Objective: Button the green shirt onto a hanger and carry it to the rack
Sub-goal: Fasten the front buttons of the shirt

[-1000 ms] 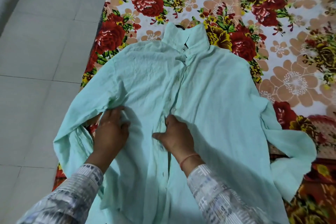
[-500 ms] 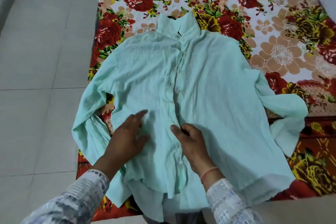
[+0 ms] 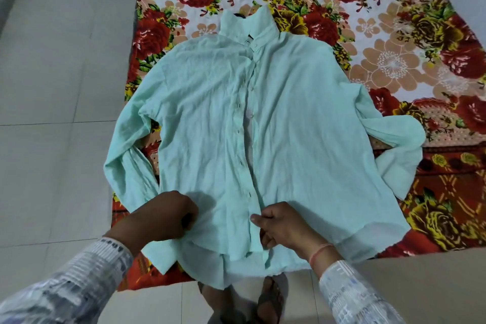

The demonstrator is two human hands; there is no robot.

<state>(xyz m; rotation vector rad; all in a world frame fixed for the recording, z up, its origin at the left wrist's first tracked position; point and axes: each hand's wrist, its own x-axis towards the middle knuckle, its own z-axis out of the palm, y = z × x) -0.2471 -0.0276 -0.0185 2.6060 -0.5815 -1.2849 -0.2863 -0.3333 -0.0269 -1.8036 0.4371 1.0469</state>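
Green shirt (image 3: 263, 126) lies face-up on the floral bedspread (image 3: 394, 73), collar far from us, hanger (image 3: 238, 15) barely peeking at the neck. We judge buttoning in hand, near the hem. Left hand (image 3: 160, 218) curled shut on the left front panel; right hand (image 3: 282, 223) pinches the placket edge. Next: align the 2 edges, find the lowest button.

Hanger (image 3: 239, 15) mostly hidden under my green shirt (image 3: 289, 118) collar, only a dark bit shows. Far bedspread (image 3: 394, 68) cut off by frame. My feet (image 3: 271, 297) partly covered by hem.
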